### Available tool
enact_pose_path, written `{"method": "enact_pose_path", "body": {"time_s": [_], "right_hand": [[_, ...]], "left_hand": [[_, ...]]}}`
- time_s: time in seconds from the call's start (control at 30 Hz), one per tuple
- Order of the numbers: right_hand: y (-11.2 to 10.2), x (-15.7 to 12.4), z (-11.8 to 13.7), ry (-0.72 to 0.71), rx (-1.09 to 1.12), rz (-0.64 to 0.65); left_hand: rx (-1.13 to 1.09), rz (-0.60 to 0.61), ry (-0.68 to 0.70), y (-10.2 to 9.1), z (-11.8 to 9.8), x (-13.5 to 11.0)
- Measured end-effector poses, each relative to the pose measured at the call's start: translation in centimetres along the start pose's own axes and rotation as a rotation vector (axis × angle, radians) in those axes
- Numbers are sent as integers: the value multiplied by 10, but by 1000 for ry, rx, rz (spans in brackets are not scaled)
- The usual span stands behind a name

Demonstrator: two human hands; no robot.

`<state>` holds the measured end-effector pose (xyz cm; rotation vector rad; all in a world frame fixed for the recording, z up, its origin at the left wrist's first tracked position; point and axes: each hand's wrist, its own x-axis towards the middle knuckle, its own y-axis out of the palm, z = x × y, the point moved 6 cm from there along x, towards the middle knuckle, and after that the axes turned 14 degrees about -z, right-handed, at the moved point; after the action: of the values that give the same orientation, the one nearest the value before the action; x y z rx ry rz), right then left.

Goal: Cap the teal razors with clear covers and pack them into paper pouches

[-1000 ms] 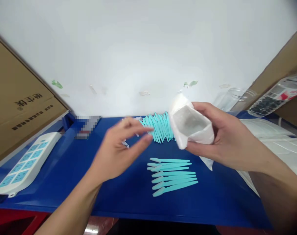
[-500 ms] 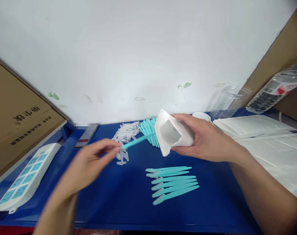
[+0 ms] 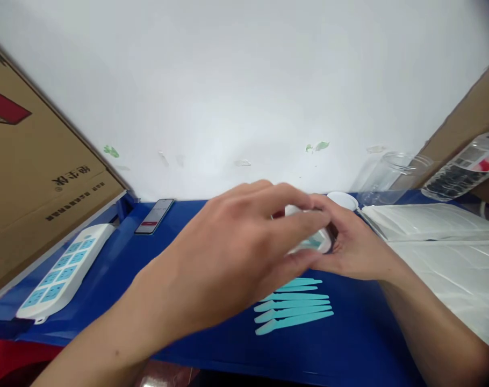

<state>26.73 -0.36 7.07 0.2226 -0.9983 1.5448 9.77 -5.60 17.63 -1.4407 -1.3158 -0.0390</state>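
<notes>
My right hand (image 3: 349,242) is wrapped round a white pouch (image 3: 292,209), whose mouth faces me. Something turquoise (image 3: 315,241) shows inside it. In front of the pouch, my left hand (image 3: 244,242) reaches across with fingers and thumb closed about it, slightly blurred. Its fingertips overlap those of my right hand, and its palm side is hidden. Under the hands, several turquoise eyebrow razors (image 3: 296,313) lie in a row on the blue table (image 3: 349,333), their blade ends to the left and partly covered by my left hand.
A phone (image 3: 153,216) and a white power strip (image 3: 67,271) lie on the left, by a cardboard box (image 3: 47,156). On the right are a round white lid (image 3: 342,201), a clear jar (image 3: 393,177), a bottle (image 3: 464,166) and white plastic packs (image 3: 433,220). A wall stands behind.
My left hand has moved right, from holding a turquoise razor beside the pouch to covering the pouch's mouth. It now hides the clear caps and the far razor pile. The view has shifted slightly.
</notes>
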Motion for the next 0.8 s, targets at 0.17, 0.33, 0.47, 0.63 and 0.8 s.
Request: {"method": "enact_pose_path", "body": {"time_s": [0.17, 0.33, 0.47, 0.63, 0.8], "right_hand": [[-11, 3, 1, 50, -50, 16], [-12, 2, 5, 110, -106, 131], [-5, -1, 3, 148, -110, 173], [-2, -3, -4, 156, -144, 197], [-3, -6, -5, 148, -170, 199]], "left_hand": [[33, 18, -168, 19, 64, -40], [46, 540, -299, 78, 120, -114], [33, 549, -311, 93, 126, -132], [29, 524, -330, 98, 123, -133], [-35, 493, -413, 97, 128, -133]]}}
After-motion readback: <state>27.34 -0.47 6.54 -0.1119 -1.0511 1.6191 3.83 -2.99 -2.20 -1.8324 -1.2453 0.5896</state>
